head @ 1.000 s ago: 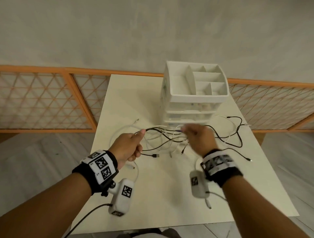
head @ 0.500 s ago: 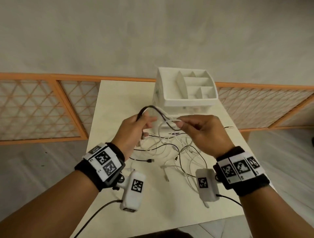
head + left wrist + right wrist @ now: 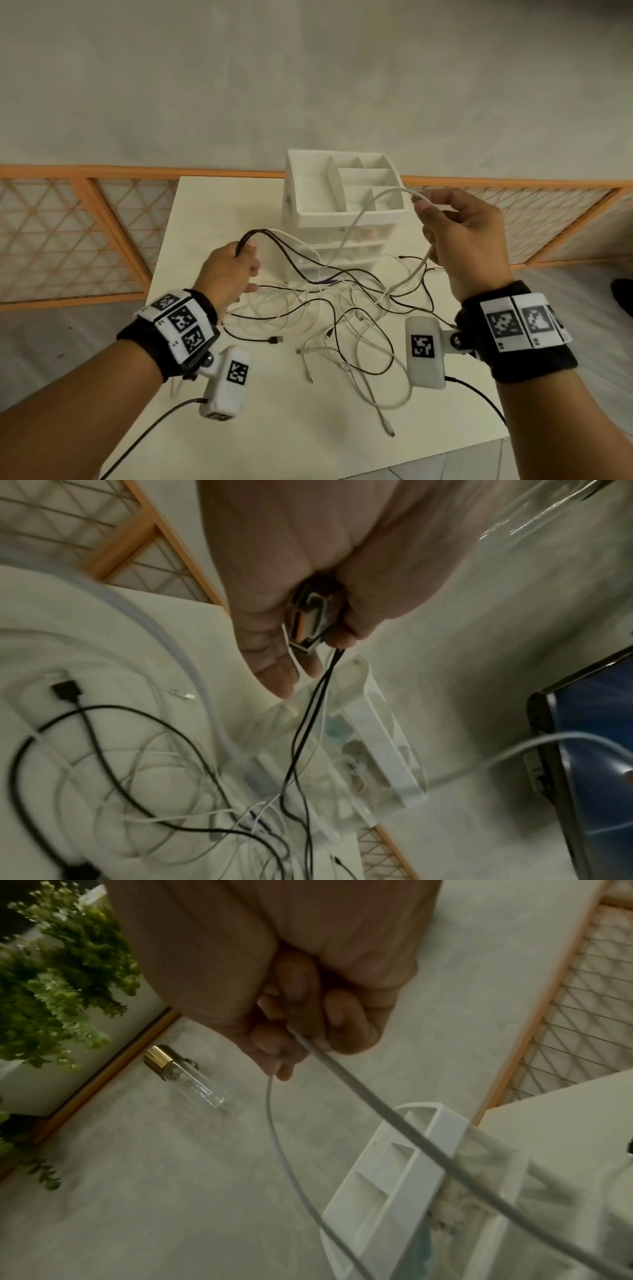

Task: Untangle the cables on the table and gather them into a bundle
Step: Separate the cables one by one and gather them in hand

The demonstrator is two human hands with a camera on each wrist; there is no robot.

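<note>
wall [image 3: 308, 85]: grey | floor [image 3: 51, 342]: grey | lattice fence [image 3: 61, 236]: orange

Inside the left hand [image 3: 308, 569] the gripped connectors [image 3: 308, 623] blur together, so their count is unclear. The white cable [image 3: 377, 1107] vanishes into the right hand's [image 3: 291, 969] curled fingers. The drawer organizer's [image 3: 342, 212] lower drawers show only indistinct contents. The worktop's [image 3: 212, 212] near left corner is hidden by the forearm.

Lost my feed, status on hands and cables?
Left hand grips black cables. Right hand holds looped white cable. Remaining cables tangled on table.
</note>
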